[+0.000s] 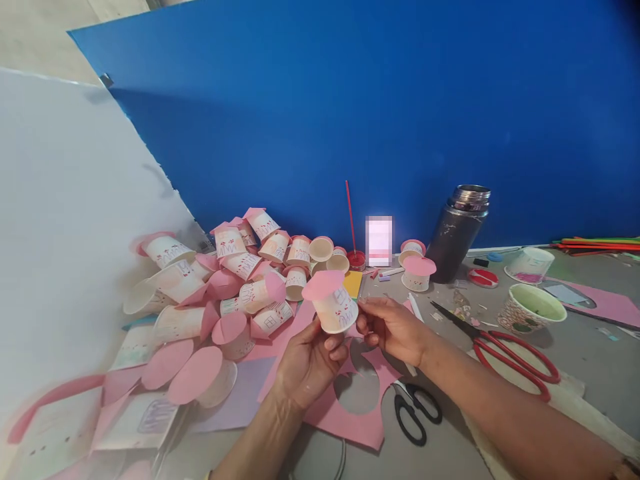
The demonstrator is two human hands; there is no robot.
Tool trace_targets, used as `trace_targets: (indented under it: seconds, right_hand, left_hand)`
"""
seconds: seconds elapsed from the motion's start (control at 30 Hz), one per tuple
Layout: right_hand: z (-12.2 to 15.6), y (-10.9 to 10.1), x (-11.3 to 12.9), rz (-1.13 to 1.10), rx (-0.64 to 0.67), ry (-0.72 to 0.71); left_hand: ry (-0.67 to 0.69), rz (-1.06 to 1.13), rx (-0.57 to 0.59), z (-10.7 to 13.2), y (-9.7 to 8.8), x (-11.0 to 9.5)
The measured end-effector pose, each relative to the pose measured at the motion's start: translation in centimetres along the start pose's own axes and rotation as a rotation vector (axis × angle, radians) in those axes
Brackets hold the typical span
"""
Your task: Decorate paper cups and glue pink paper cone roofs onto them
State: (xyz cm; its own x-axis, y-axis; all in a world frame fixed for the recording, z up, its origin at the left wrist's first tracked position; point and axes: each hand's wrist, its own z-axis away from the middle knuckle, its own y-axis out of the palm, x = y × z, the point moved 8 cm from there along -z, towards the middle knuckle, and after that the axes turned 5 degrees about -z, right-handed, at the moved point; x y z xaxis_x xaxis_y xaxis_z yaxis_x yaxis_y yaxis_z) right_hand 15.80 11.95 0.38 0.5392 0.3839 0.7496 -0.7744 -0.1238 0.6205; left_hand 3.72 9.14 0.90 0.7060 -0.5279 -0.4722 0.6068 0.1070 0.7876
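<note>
bare forearms (260, 433) come in from the bottom edge over a grey surface (420, 463). the left hand (313, 367) is partly closed, its thumb and fingers holding a white paper cup (333, 310) near the rim. the cup is held up in the middle of the view, upside down and slightly tilted, with a pink paper cap (324, 285) on its base and red and purple drawings on its side. the right hand (397, 330) is half curled at the right side of that rim; i cannot tell whether it grips it. beneath the hands lies a pink sheet (345, 423) with round cut-outs, and black-handled scissors (413, 395) lie just beside it. to the left is a pile of similar capped cups (245, 263). to the right are red-handled scissors (477, 333), a patterned cup (520, 321) with a green inside and a dark flask (457, 237) that stands open near a blue panel (350, 100).
</note>
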Motion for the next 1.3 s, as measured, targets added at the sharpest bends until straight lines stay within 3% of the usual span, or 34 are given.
trace_targets:
  seconds: [0.27,0.57,0.77,0.87,1.0,1.17,1.3]
  right_hand:
    - [1.1,2.0,0.1,-0.094,0.095,0.033]
    - [0.3,0.7,0.5,-0.212,-0.016,-0.058]
    - [-0.1,0.4,0.0,-0.165,-0.022,-0.044]
    - [-0.5,-0.4,-0.1,-0.099,-0.054,-0.037]
    - [-1.0,-1.8,0.6,-0.038,-0.079,-0.033]
    - [-1.2,-3.3,1.8,-0.007,-0.133,-0.070]
    - [-1.4,-4.0,2.0,0.023,-0.143,-0.080]
  left_hand:
    - [-0.013,0.018,0.031,0.1,0.1,0.1]
    - [0.049,-0.067,0.175,-0.2,0.0,0.5]
    - [0.049,-0.100,0.122,-0.7,-1.1,1.2]
    - [0.101,-0.115,0.058,-1.2,-1.7,-0.1]
    - [0.206,-0.117,-0.047,-1.6,-2.0,-3.8]
    - [0.313,-0.245,-0.075,-2.2,-0.4,-7.8]
    - [0.252,-0.345,-0.103,-4.5,0.0,-8.2]
